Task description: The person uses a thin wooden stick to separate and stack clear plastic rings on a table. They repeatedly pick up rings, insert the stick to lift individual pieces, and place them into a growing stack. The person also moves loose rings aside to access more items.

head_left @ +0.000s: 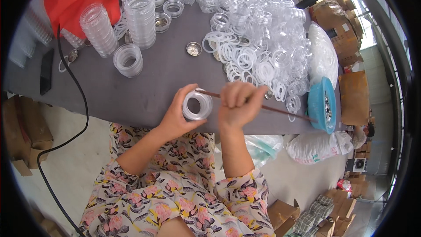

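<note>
Left grip [174,113]: curled around clear plastic rings [205,106], over bench's [153,87] near edge. Right grip [239,103]: blurred fist wrapped round thin brown stick [280,110], tip at rings' far side; contact unclear. Step, judged: working at rings with stick. Next move likely calls for steady left hold.

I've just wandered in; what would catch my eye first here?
Probably the glittering heap of clear round plastic pieces spread over the right side of the grey table, next to a bright blue container. The red cloth at the upper left likely jumps out too. Front and center, the left hand holds a clear round piece and the blurred right hand grips a thin brown rod.
</note>
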Demonstrator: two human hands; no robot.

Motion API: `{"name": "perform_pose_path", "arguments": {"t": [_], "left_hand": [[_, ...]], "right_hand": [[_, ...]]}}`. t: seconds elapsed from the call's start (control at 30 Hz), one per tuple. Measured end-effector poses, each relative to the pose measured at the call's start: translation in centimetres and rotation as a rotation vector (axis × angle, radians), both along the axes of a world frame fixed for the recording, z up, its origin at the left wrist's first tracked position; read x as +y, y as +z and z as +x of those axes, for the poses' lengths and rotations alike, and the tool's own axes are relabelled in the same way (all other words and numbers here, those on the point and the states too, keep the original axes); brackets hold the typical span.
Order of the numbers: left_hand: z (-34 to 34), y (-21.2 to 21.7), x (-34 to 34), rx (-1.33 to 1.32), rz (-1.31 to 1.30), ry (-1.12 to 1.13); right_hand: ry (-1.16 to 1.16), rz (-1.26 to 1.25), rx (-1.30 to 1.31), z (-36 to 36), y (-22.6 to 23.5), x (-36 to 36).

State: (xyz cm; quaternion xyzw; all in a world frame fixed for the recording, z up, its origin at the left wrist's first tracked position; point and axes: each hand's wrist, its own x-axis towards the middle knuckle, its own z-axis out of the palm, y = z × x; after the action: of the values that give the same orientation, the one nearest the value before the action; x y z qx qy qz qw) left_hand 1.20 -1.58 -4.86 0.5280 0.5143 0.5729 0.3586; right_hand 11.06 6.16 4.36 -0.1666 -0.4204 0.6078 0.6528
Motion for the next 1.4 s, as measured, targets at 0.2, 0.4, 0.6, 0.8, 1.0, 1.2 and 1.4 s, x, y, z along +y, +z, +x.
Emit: {"name": "perform_pose_path", "arguments": {"t": [0.2, 0.4, 0.6, 0.8, 1.0, 1.2, 1.4], "left_hand": [[-3.2, 2.2, 4.2, 0.28, 0.177, 0.148], [-8.1, 4.3, 14.0, 0.373, 0.084, 0.253], [-10.0, 2.8, 23.3, 0.736, -0.014, 0.224], [-7.7, 2.0, 26.7, 1.165, 0.143, 0.08], [-5.5, 6.1, 20.8, 0.133, 0.082, 0.239], [-9.4, 7.0, 11.1, -0.866, -0.206, -0.185], [-8.7, 6.3, 5.4, -0.668, -0.163, 0.217]], "right_hand": [[0.172, -0.458, 0.587, 7.1, -4.1, 2.8], [0.249, -0.571, 0.567, 8.0, -9.0, 1.1], [0.359, -0.52, 0.426, 7.6, -10.0, 1.1], [0.391, -0.499, 0.415, 7.7, -10.1, 1.3], [0.373, -0.499, 0.413, 7.6, -10.2, 1.0], [0.384, -0.48, 0.396, 7.6, -10.0, 1.1], [0.356, -0.481, 0.387, 7.6, -10.0, 1.3]]}}
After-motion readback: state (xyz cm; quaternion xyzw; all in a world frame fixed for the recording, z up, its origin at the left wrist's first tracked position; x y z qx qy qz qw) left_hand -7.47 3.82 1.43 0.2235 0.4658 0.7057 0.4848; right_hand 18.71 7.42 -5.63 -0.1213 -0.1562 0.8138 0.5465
